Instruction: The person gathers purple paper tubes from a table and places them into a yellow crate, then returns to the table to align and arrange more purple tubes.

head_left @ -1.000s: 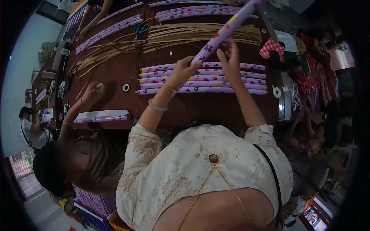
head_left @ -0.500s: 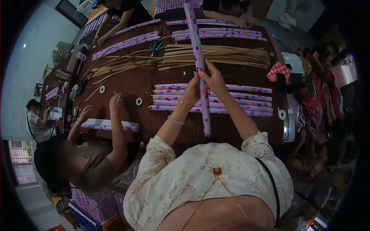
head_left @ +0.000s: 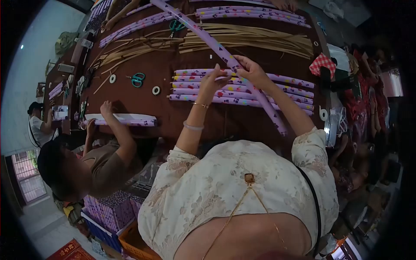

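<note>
A long purple patterned tube (head_left: 208, 41) slants from the upper left down to the right above the brown table (head_left: 143, 106). My right hand (head_left: 251, 73) is wrapped round it near its middle. Just left of the tube, my left hand (head_left: 212, 82) is off it, fingers apart, with nothing in it. Below both hands lies a row of several purple tubes (head_left: 186, 91) side by side. Long brown strips (head_left: 260, 39) lie beyond them.
At the left, a person (head_left: 115, 147) handles a purple and white sheet (head_left: 134, 121). Teal scissors (head_left: 138, 79), a white tape roll (head_left: 156, 90) and more purple tubes (head_left: 251, 15) lie on the table. A red checked cloth (head_left: 322, 65) is at the right.
My left hand has come off the tube and opened. The tube has tilted from nearly upright to a slant, its top swinging left. The co-worker's hands have moved to the sheet, uncovering the scissors.
</note>
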The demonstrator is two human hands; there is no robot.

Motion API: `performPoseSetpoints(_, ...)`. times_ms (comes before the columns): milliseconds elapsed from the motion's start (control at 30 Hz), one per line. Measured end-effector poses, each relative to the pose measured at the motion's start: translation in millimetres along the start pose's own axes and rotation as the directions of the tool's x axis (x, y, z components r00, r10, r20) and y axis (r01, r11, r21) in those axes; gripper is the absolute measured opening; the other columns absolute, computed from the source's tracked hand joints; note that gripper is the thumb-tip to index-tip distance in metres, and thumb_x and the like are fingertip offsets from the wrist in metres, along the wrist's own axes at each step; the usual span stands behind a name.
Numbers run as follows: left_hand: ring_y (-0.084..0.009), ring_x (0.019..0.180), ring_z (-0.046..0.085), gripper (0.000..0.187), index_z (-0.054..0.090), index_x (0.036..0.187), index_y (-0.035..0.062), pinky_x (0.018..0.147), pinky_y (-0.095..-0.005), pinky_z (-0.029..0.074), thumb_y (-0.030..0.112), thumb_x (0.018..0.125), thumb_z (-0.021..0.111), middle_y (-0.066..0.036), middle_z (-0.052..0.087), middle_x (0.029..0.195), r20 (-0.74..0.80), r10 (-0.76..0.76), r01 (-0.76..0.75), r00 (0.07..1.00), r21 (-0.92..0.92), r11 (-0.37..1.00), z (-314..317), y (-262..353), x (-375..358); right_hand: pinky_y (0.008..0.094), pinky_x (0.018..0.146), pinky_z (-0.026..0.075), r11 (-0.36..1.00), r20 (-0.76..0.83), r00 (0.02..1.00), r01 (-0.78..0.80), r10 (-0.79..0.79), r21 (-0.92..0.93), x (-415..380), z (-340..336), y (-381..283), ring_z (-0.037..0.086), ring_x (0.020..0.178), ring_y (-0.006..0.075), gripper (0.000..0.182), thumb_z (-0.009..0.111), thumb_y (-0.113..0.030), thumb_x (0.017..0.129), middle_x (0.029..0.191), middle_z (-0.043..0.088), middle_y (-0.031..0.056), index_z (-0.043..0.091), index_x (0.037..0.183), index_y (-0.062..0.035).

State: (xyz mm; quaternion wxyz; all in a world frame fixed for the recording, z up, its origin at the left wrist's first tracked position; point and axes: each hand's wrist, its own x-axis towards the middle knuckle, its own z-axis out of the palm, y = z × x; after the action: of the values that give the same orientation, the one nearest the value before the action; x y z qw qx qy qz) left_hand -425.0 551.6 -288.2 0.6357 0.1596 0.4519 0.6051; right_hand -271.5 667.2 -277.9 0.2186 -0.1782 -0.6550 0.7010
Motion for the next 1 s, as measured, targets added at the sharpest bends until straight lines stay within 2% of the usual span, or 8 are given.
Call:
performPoseSetpoints(67, -0.0198, 0.105, 0.051, 0.044, 0.047, 0.112, 0.0005, 0.086, -0.0332, 0.044, 0.037, 0.088, 0.048, -0.009, 0.053, 0.105, -0.036, 0.131, -0.134, 0.991, -0.090, 0.987, -11, -5, 7, 0.0242, 0.083, 0.039, 0.994, 0.024, 0.996, -0.078, 0.080, -0.080, -11, -2, -8, 0.048, 0.094, 0.0107, 0.049, 0.049, -0.006, 0.081, 0.111, 0.050, 0.0081, 0.034, 0.127, 0.0038)
performPoseSetpoints(167, -0.0184, 0.112, 0.046, 0.041, 0.037, 0.123, 0.0053, 0.090, -0.0339, 0.040, 0.028, 0.090, 0.047, -0.007, 0.046, 0.121, 0.167, 0.259, -0.207, 0.951, -0.277, 0.938, -10, -5, 6, 0.0231, 0.080, 0.040, 0.962, 0.132, 0.974, -0.150, 0.183, -0.227, -23, 10, -17, 0.047, 0.088, 0.0084, 0.050, 0.049, -0.011, 0.082, 0.107, 0.051, 0.0057, 0.034, 0.129, 0.0006)
performPoseSetpoints(367, -0.0198, 0.115, 0.043, 0.035, 0.039, 0.120, 0.0062, 0.094, -0.0361, 0.039, 0.024, 0.091, 0.044, -0.007, 0.048, 0.120, 0.065, 0.352, -0.305, 0.934, -0.371, 0.877, -10, -20, 2, 0.0367, 0.091, 0.037, 0.791, 0.066, 0.992, -0.046, 0.109, -0.610, -41, 12, -17, 0.050, 0.107, 0.0300, 0.071, 0.057, -0.036, 0.081, 0.122, 0.046, 0.0205, 0.025, 0.133, 0.0007)
performPoseSetpoints(433, -0.0202, 0.115, 0.044, 0.034, 0.040, 0.120, 0.0070, 0.094, -0.0365, 0.038, 0.023, 0.091, 0.044, -0.007, 0.048, 0.119, 0.032, 0.383, -0.348, 0.923, -0.351, 0.869, -12, -21, -1, 0.0366, 0.090, 0.037, 0.480, -0.036, 0.988, -0.104, 0.148, -0.871, -50, 15, -20, 0.051, 0.104, 0.0299, 0.072, 0.057, -0.032, 0.081, 0.117, 0.051, 0.0174, 0.020, 0.136, -0.0028)
performPoseSetpoints(467, -0.0207, 0.116, 0.043, 0.033, 0.040, 0.120, 0.0079, 0.094, -0.0370, 0.038, 0.022, 0.091, 0.044, -0.007, 0.048, 0.120, 0.035, 0.404, -0.367, 0.914, -0.353, 0.861, -11, -23, 0, 0.0366, 0.090, 0.037, 0.481, -0.042, 0.988, -0.111, 0.151, -0.869, -51, 16, -20, 0.051, 0.104, 0.0299, 0.072, 0.057, -0.032, 0.081, 0.117, 0.051, 0.0174, 0.020, 0.136, -0.0028)
performPoseSetpoints(567, -0.0209, 0.117, 0.042, 0.034, 0.038, 0.121, 0.0083, 0.096, -0.0374, 0.037, 0.022, 0.091, 0.044, -0.007, 0.046, 0.121, -0.005, 0.423, -0.400, 0.906, -0.338, 0.852, -6, -27, 3, 0.0387, 0.091, 0.034, 0.153, 0.036, 0.991, 0.057, -0.132, -0.987, -52, 24, -11, 0.050, 0.103, 0.0257, 0.066, 0.056, -0.026, 0.078, 0.115, 0.052, 0.0119, 0.027, 0.133, -0.0037)
performPoseSetpoints(667, -0.0207, 0.118, 0.040, 0.035, 0.037, 0.123, 0.0085, 0.098, -0.0376, 0.034, 0.022, 0.091, 0.044, -0.008, 0.045, 0.123, -0.058, 0.457, -0.453, 0.888, -0.289, 0.843, 6, -24, -3, 0.0390, 0.091, 0.034, -0.035, -0.012, 0.937, -0.025, -0.348, -0.999, -40, 36, 5, 0.050, 0.104, 0.0241, 0.057, 0.054, -0.020, 0.079, 0.118, 0.050, 0.0110, 0.033, 0.130, -0.0044)
performPoseSetpoints(1000, -0.0200, 0.118, 0.039, 0.034, 0.039, 0.121, 0.0076, 0.099, -0.0344, 0.032, 0.020, 0.090, 0.046, -0.009, 0.045, 0.123, -0.217, 0.572, -0.612, 0.791, -0.261, 0.747, -11, -9, -25, 0.0417, 0.096, 0.031, -0.004, -0.071, 0.867, -0.084, -0.493, -0.996, -51, 40, 11, 0.047, 0.111, 0.0187, 0.045, 0.050, -0.013, 0.078, 0.122, 0.048, 0.0059, 0.044, 0.123, -0.0091)
